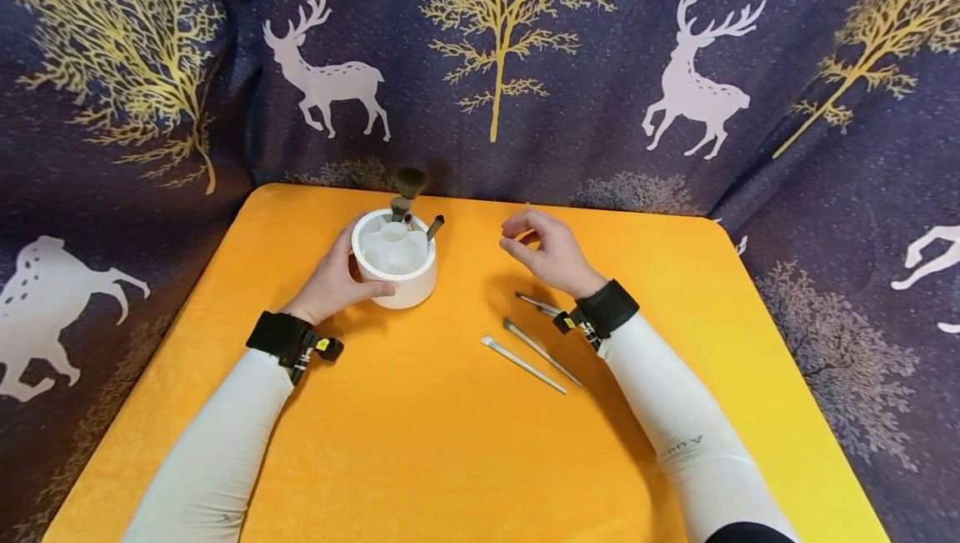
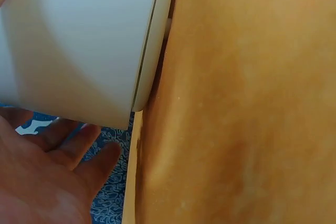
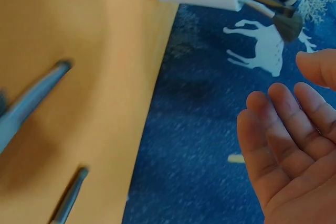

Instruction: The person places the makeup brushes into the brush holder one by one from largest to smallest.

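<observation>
My left hand (image 1: 337, 278) holds a white round makeup brush holder (image 1: 408, 289), thumb across its front and fingers along its far left side. In the left wrist view the holder's smooth wall (image 2: 79, 40) fills the upper left, above the fingers (image 2: 100, 166). A fluffy dark makeup brush (image 1: 410, 182) and a few smaller ones stand in the holder's compartments. To the right, my right hand (image 1: 551, 253) hovers over the table with fingers loosely bent. Its palm (image 3: 299, 192) shows bare in the right wrist view.
Three slim makeup brushes lie below the right hand: a white-tipped brush (image 1: 523, 364), a dark-tipped brush (image 1: 542, 351), and another brush (image 1: 537, 304) partly hidden by the wrist camera. The orange-covered table (image 1: 405, 460) ends at a dark deer-print curtain (image 1: 450, 101).
</observation>
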A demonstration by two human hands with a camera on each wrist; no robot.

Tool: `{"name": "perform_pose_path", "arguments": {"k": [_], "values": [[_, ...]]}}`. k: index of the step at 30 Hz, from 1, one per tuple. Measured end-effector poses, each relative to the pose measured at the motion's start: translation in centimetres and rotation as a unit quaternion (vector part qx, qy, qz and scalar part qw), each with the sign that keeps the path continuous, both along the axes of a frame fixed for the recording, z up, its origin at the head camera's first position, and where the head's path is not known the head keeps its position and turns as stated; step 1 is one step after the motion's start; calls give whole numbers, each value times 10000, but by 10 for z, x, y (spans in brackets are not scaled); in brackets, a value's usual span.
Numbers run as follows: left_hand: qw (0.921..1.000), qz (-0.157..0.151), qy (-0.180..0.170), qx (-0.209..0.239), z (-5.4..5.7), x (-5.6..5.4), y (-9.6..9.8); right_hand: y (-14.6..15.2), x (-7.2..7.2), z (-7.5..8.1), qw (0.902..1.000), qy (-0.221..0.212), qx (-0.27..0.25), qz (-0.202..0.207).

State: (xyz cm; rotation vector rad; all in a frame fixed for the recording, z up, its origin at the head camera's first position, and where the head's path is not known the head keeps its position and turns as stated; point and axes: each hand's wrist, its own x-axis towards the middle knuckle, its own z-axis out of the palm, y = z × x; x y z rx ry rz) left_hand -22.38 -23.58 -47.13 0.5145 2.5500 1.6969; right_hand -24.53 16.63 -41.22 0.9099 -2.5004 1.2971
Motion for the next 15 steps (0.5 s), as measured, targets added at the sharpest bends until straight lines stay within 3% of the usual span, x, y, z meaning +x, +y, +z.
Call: {"name": "perform_pose_path", "arguments": {"k": [15], "values": [[10000,53,-26,13,-1,2,6,48,3,-15,9972,-208,520,-500]]}}
